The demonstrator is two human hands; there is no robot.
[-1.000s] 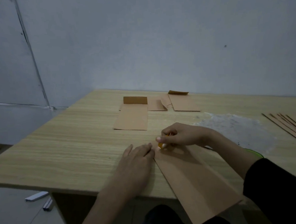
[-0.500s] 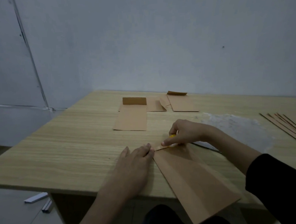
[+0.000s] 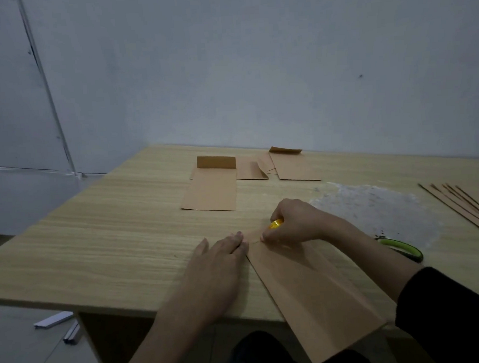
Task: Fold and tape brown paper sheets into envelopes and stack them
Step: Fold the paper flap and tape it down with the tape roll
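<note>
The left hand (image 3: pixel 218 269) lies flat, its fingers (image 3: pixel 236 242) straight and pressed together, with the tips touching the far left corner of the folded brown paper (image 3: pixel 309 289). The paper overhangs the counter's (image 3: pixel 110 245) near edge. The right hand (image 3: pixel 297 222) curls round a yellow tape roll (image 3: pixel 276 223), one fingertip on the paper's far end.

A light wood-grain table (image 3: pixel 110 245) lies under the grip of the right hand (image 3: pixel 294 223) and runs well beyond it to a plain grey-blue wall (image 3: pixel 254 68). Far left of the grip and above it, a thin dark seam (image 3: pixel 45 89) slants down the wall. Below and left of the grip, the pale floor (image 3: pixel 25 362) carries two short white strips (image 3: pixel 54 319). The light is dim and even.
</note>
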